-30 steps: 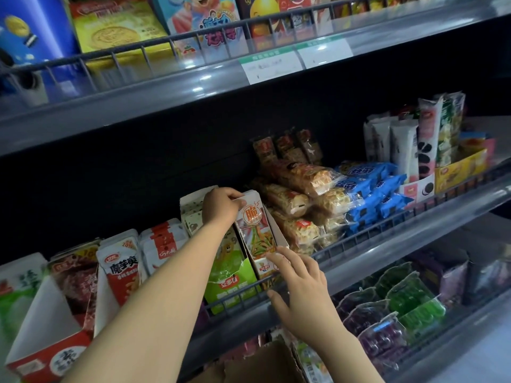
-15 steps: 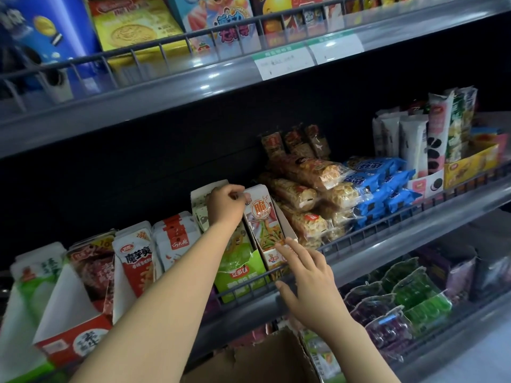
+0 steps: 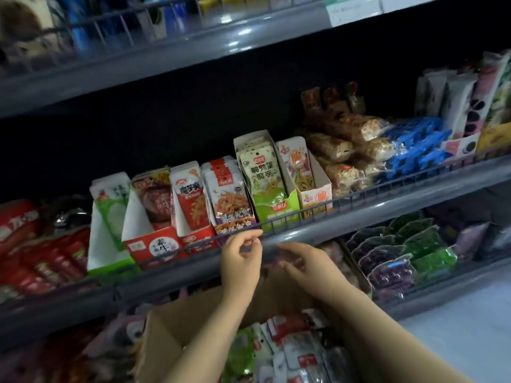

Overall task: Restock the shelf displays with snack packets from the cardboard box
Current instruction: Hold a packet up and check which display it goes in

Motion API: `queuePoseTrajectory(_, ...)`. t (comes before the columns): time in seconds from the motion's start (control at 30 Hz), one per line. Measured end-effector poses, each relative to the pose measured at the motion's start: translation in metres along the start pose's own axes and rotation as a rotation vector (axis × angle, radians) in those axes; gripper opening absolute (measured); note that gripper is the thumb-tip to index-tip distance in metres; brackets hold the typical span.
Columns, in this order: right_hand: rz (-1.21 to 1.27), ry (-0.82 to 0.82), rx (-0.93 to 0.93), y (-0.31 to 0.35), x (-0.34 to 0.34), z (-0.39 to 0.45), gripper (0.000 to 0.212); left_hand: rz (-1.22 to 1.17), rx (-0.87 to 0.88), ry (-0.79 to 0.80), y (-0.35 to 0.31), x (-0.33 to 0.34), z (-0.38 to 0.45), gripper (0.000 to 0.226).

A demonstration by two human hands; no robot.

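Observation:
The cardboard box (image 3: 177, 324) stands open at the bottom centre, with several red, white and green snack packets (image 3: 293, 349) inside. My left hand (image 3: 242, 258) hovers in front of the middle shelf rail (image 3: 359, 214), fingers loosely curled and holding nothing. My right hand (image 3: 307, 264) is beside it, fingers relaxed and empty, above the box. On the middle shelf stand display cartons: a green packet carton (image 3: 265, 183) and an orange-labelled carton (image 3: 304, 178) to its right.
Left of those cartons stand red and white packet displays (image 3: 190, 197). Wrapped cakes (image 3: 345, 139) and blue packs (image 3: 414, 142) fill the shelf's right. Purple and green packets (image 3: 401, 255) lie on the lower shelf. The upper shelf (image 3: 193, 48) overhangs.
Both hands came down off the display cartons to the front of the shelf rail. The view dropped and shifted, and the box's contents came into sight.

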State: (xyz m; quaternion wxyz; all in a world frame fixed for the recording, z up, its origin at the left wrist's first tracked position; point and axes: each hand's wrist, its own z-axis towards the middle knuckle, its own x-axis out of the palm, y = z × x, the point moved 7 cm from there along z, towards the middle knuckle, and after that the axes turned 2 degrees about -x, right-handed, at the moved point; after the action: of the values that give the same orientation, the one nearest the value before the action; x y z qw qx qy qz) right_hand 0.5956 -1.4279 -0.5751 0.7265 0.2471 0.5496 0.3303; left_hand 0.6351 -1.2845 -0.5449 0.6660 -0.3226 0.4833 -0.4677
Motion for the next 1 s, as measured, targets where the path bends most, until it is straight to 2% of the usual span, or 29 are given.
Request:
queuePoseTrajectory(0.17, -0.103, 0.268, 0.102, -0.024, 0.052, -0.028, 0.038, 0.033, -0.26, 0.122, 0.076, -0.001, -0.059, 0.021)
queuePoseTrajectory(0.3, -0.199, 0.469, 0.175, -0.045, 0.086, -0.044, 0.037, 0.112, -0.385, 0.18, 0.125, 0.003, -0.091, 0.017)
queuePoseTrajectory(0.43, -0.289, 0.632, 0.239, -0.066, 0.113, -0.054, 0.029, 0.172, -0.514, 0.284, 0.164, 0.011, -0.111, 0.016)
queuePoseTrajectory(0.53, -0.35, 0.749, 0.24, -0.078, 0.133, -0.062, 0.013, 0.22, -0.602, 0.387, 0.188, 0.02, -0.123, 0.022)
queuePoseTrajectory(0.63, -0.414, 0.862, 0.25, -0.087, 0.145, -0.069, 0.028, 0.248, -0.66, 0.494, 0.201, 0.032, -0.133, 0.027)
queuePoseTrajectory(0.83, -0.461, 0.901, 0.255, -0.094, 0.149, -0.069, 0.039, 0.195, -0.765, 0.436, 0.212, 0.039, -0.131, 0.023)
queuePoseTrajectory(1.0, -0.363, 0.864, 0.278, -0.091, 0.145, -0.064, 0.048, 0.161, -0.789, 0.417, 0.211, 0.031, -0.128, 0.011)
